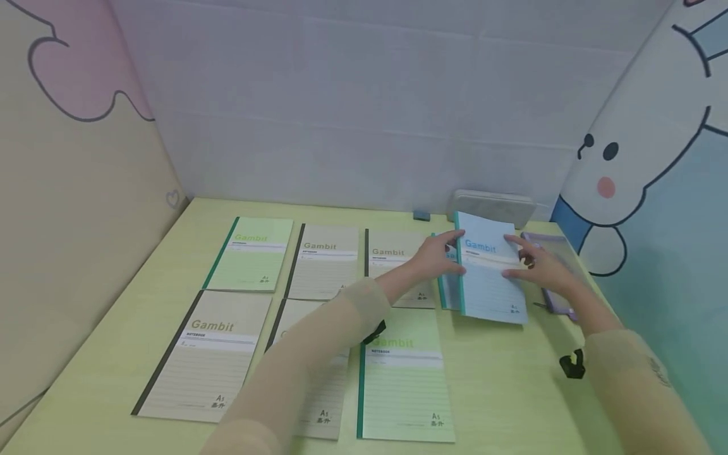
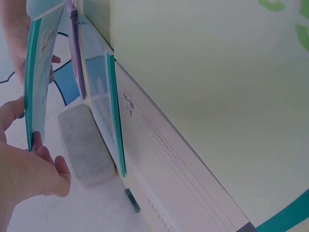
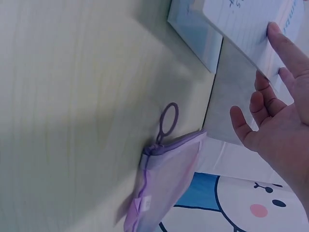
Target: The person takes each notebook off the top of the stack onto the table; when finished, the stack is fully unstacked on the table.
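Observation:
A blue Gambit notebook (image 1: 490,294) with a teal spine is raised off the table between both hands. My left hand (image 1: 435,256) pinches its spine edge, and my right hand (image 1: 543,268) grips the opposite edge, thumbs and fingers at the sides. Beneath it another blue notebook (image 1: 450,291) lies on the table, largely covered by the raised one. In the left wrist view the raised notebook (image 2: 41,63) appears edge-on, apart from the blue notebook (image 2: 104,92) below. The right wrist view has my right fingers at the edge of the notebook (image 3: 246,34).
Several more notebooks lie in two rows: green (image 1: 250,256), grey (image 1: 324,259), and a front green one (image 1: 406,392). A grey case (image 1: 491,203) stands against the back wall beside a small dark block (image 1: 421,215). A purple zip pouch (image 3: 166,179) lies at the right edge.

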Action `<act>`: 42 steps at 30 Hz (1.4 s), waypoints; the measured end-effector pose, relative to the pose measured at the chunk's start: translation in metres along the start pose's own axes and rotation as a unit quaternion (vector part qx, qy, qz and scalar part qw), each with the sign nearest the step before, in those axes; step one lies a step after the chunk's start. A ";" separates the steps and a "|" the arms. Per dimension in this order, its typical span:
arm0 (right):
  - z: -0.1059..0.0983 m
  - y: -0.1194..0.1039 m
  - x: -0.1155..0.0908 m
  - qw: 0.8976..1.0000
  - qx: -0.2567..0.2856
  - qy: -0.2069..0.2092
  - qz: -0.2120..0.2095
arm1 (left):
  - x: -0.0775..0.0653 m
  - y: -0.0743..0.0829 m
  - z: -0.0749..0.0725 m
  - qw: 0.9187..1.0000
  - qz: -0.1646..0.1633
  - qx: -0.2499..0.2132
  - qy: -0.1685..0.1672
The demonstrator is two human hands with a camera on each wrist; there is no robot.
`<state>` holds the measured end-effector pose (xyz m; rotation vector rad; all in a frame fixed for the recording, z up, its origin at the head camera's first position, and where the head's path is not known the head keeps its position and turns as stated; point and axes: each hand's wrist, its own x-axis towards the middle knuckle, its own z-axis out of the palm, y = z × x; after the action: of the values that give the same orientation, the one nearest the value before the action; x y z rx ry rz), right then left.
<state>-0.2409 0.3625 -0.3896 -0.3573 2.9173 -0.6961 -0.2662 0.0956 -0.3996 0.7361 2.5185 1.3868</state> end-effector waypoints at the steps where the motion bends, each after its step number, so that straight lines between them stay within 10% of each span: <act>1: -0.002 -0.001 -0.003 1.000 -0.003 0.001 -0.007 | -0.001 0.002 0.000 1.000 0.000 0.002 0.001; 22: -0.015 -0.024 -0.068 0.998 -0.028 -0.046 -0.011 | -0.051 0.011 0.011 0.987 0.066 0.134 -0.065; 42: 0.042 -0.014 -0.103 0.990 0.028 -0.127 -0.047 | -0.107 0.000 0.044 0.970 -0.002 0.200 -0.139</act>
<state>-0.1317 0.3589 -0.4144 -0.5365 2.6493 -0.6876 -0.1572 0.0751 -0.4325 0.9166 2.5845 0.7115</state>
